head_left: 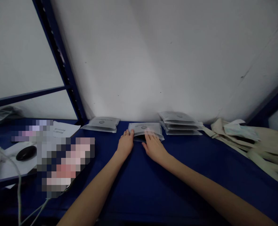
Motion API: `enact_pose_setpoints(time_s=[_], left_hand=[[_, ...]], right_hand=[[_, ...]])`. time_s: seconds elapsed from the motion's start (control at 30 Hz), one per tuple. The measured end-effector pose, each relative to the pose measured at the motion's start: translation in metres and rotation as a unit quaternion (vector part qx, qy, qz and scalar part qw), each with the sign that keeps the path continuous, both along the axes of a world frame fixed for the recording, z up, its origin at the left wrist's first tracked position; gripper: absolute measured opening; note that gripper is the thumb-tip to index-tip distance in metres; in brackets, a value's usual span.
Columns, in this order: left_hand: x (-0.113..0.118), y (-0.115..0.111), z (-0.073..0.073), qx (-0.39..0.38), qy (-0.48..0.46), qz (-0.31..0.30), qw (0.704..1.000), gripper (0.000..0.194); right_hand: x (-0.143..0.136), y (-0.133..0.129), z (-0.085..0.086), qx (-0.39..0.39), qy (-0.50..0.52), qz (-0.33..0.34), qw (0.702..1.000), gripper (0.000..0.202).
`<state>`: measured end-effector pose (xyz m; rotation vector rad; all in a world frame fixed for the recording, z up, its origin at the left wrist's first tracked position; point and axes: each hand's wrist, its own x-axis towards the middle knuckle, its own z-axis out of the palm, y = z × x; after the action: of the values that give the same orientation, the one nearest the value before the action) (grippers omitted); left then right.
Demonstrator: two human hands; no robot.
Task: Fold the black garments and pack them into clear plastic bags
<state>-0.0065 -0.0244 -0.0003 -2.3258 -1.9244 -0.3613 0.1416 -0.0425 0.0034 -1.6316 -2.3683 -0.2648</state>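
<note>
Frosted packet (140,128) is set at the back of the blue table (134,188), near the white wall (153,62), and is touched by both hands. Its left edge is met by the left hand (125,142), though whether it is pinched there cannot be told; its right front part is covered by the right hand (155,146), laid over it with fingers extended. Just to the right, a stack of similar packets (181,124) is seen; to the left, a smaller pile (101,124) is placed. Farther out, beige cloth (268,136) is heaped on the right, and a black mouse (26,153) is seen on the left.
</note>
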Motion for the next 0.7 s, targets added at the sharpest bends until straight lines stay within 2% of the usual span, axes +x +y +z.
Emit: enact_pose_setpoints(time_s=[0.13,0.23,0.37,0.57,0.7], left_hand=[[0.0,0.0,-0.002,0.003,0.006,0.012,1.0,0.046],[-0.001,0.001,-0.001,-0.008,0.006,0.006,1.0,0.048],[-0.002,0.0,0.001,-0.031,0.005,-0.008,0.999,0.052],[-0.002,0.002,-0.001,-0.031,-0.01,-0.019,0.999,0.056],[-0.002,0.003,-0.002,-0.03,-0.017,-0.02,0.999,0.057]], right_hand=[[-0.002,-0.033,-0.006,0.01,-0.017,0.032,0.999,0.052],[-0.004,-0.043,-0.009,-0.022,-0.024,0.026,0.999,0.056],[-0.005,-0.031,-0.004,-0.067,-0.025,-0.015,0.997,0.064],[-0.01,-0.017,0.013,-0.164,-0.021,-0.038,0.985,0.069],[-0.016,-0.017,0.017,-0.172,-0.027,-0.071,0.982,0.072]])
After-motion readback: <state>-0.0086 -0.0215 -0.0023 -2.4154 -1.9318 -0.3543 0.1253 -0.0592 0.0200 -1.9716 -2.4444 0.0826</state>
